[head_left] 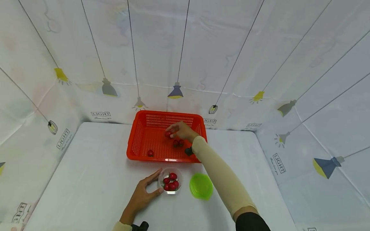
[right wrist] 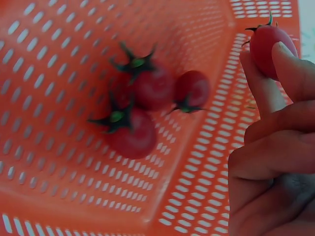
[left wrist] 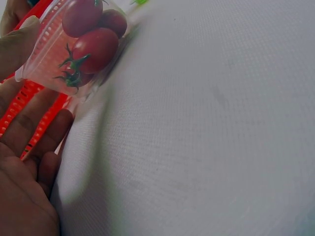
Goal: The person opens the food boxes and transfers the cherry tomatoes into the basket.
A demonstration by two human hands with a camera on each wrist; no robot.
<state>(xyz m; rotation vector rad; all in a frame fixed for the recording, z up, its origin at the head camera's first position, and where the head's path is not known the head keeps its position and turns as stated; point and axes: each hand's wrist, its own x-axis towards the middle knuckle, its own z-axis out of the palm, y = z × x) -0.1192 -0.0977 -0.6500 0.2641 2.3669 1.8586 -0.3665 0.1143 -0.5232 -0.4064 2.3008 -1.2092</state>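
At lower centre, the left hand (head_left: 143,193) grips a clear plastic cup (head_left: 171,192); mid-frame, the right hand (head_left: 182,131) pinches a red oval tomato (right wrist: 263,49) over a red perforated plastic basket (head_left: 147,138).

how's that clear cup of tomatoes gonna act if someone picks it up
The clear cup looks like thin plastic, so it may flex if squeezed. The rounded tomatoes inside could roll if it tilts. Being small, it is probably light.

Pinched red tomato (right wrist: 265,46), upright clear cup (left wrist: 45,71) holding tomatoes (left wrist: 101,49)
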